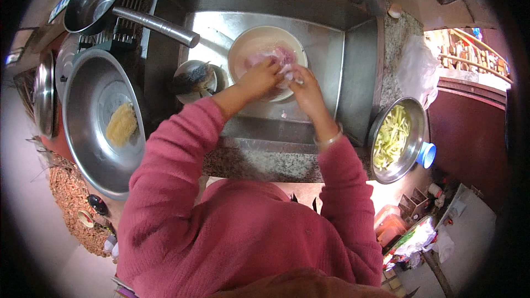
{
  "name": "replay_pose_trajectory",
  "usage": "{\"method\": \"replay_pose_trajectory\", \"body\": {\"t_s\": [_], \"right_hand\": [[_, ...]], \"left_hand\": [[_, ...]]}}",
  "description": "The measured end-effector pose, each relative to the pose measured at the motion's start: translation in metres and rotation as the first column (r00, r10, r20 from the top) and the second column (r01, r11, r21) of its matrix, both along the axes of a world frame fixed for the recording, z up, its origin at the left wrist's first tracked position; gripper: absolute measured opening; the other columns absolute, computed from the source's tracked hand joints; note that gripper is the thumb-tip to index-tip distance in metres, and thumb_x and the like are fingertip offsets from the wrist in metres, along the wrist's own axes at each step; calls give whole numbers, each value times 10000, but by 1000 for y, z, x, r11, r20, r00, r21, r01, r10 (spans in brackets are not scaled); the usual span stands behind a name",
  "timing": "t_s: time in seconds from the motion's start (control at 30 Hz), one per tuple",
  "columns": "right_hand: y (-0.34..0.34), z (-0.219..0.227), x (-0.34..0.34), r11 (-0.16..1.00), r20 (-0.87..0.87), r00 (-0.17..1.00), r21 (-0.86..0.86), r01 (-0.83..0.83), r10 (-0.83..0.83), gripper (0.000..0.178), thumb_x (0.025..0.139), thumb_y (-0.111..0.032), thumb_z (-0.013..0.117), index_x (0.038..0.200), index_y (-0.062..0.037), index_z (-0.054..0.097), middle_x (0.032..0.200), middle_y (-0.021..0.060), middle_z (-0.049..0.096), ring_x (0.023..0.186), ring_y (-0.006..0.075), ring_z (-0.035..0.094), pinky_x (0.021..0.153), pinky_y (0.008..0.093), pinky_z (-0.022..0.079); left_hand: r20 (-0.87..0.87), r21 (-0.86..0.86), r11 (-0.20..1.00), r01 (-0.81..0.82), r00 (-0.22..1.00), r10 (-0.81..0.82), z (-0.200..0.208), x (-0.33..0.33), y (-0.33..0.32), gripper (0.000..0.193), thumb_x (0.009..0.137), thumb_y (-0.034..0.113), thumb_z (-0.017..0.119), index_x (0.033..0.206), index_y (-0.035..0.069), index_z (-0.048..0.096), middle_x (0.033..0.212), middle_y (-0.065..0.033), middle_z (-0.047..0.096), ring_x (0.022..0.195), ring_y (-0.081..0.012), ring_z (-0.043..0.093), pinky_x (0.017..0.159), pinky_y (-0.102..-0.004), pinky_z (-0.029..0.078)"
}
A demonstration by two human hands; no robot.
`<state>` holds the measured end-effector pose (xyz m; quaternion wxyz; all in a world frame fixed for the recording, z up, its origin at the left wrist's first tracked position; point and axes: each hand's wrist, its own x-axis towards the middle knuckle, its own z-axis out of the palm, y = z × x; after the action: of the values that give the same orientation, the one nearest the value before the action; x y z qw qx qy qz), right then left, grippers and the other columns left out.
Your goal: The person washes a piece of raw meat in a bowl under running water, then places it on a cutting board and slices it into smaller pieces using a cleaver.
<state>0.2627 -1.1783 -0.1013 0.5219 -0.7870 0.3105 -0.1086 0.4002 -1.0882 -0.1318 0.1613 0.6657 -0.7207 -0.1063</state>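
Note:
Pale pink raw meat [284, 55] lies in a cream-coloured round bowl [244, 41] that stands in a metal sink [326, 49]. My left hand [259, 79] reaches over the bowl's near left side, its fingers closed on the meat. From the right, my right hand [306, 92] pinches the same meat near the bowl's right rim. My fingertips are partly hidden by the meat and slightly blurred. Just left of my left wrist, a small bowl [193, 67] holds a dark, bristly scrubber [190, 80].
A long-handled pan [94, 3] stands at the far left, its handle [160, 26] over the sink edge. Below it, a wide metal basin [91, 110] holds a yellowish clump [121, 124]. On the right are a bowl of green vegetable strips [393, 138], a blue cup [426, 154] and a plastic bag [418, 69].

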Motion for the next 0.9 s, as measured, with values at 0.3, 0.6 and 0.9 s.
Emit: {"method": "replay_pose_trajectory", "body": {"t_s": [0.3, 0.6, 0.9], "right_hand": [[-17, -73, 53, 613, -330, 937, 718, 329, -116, 484, 842, -385, 384, 1263, -203, 228, 1095, 115, 462, 1027, 234, 434, 845, 428, 339], [-26, -55, 71, 281, -290, 889, 873, 398, -355, 508, 783, -516, 369, 1174, -192, 361, 1119, 61, 439, 1016, 233, 429, 820, 440, 362], [-13, -71, 53, 356, -282, 821, 796, 489, -497, 164, 765, -193, 487, 857, -61, 515, 873, 100, 519, 810, 202, 516, 688, 340, 440]], "left_hand": [[-71, 253, 793, -554, 807, 587, -40, 4, -25, 523, 690, 297, 584, 1147, 135, 388, 1203, -185, 360, 1031, -422, 385, 803, -569, 296], [-292, 301, 777, -553, 722, 627, -40, 18, -56, 269, 692, 89, 527, 960, 84, 544, 994, -157, 525, 859, -306, 528, 715, -378, 414], [-703, 247, 871, -425, 540, 463, -4, 5, -10, 352, 625, -4, 500, 973, 51, 512, 968, -120, 509, 863, -293, 503, 747, -327, 417]]}}
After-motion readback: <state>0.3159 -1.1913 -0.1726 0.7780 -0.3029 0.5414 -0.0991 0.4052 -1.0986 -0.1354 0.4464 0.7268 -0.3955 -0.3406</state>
